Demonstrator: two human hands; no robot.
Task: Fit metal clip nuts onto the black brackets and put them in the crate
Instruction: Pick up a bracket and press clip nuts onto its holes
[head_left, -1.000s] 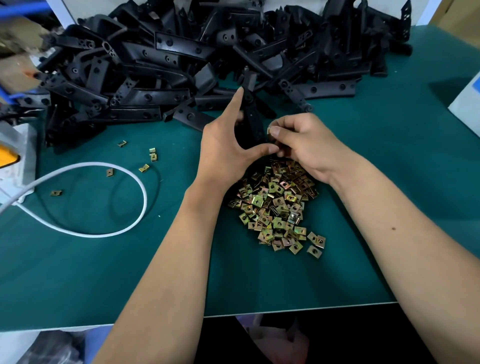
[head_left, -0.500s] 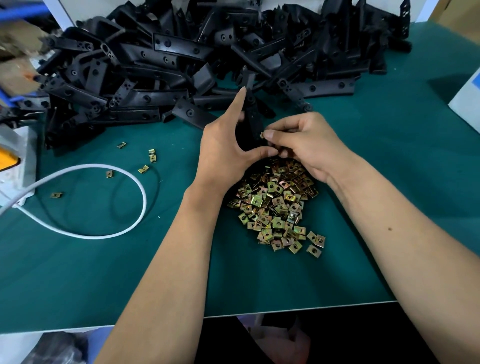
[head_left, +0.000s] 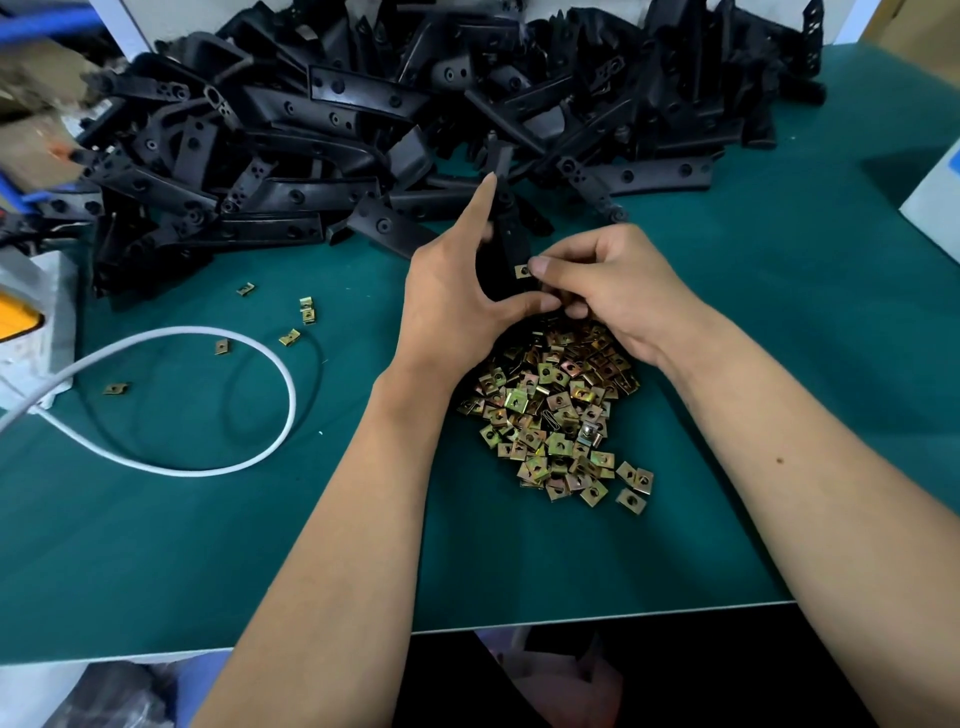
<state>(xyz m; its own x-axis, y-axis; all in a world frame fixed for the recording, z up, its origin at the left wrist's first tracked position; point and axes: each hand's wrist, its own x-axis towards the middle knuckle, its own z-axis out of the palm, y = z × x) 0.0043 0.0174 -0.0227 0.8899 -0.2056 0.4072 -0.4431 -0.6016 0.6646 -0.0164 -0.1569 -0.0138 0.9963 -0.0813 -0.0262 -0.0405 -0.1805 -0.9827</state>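
Observation:
My left hand (head_left: 452, 306) grips a black bracket (head_left: 506, 244) upright over the green table, its index finger straight along the bracket's left side and its thumb under the lower end. My right hand (head_left: 602, 280) pinches a brass-coloured clip nut (head_left: 522, 270) against the bracket's right edge. A heap of clip nuts (head_left: 556, 415) lies just below both hands. A large pile of black brackets (head_left: 395, 130) fills the back of the table. No crate is in view.
A white cable (head_left: 249, 457) loops over the table's left half, with several stray clip nuts (head_left: 307, 310) around it. A grey-white device (head_left: 31, 332) sits at the left edge, a white box (head_left: 935, 208) at the right edge. The table's front edge (head_left: 597, 618) is near me.
My right hand has brought the clip nut closer onto the bracket's edge. My left hand keeps its hold on the bracket with little movement.

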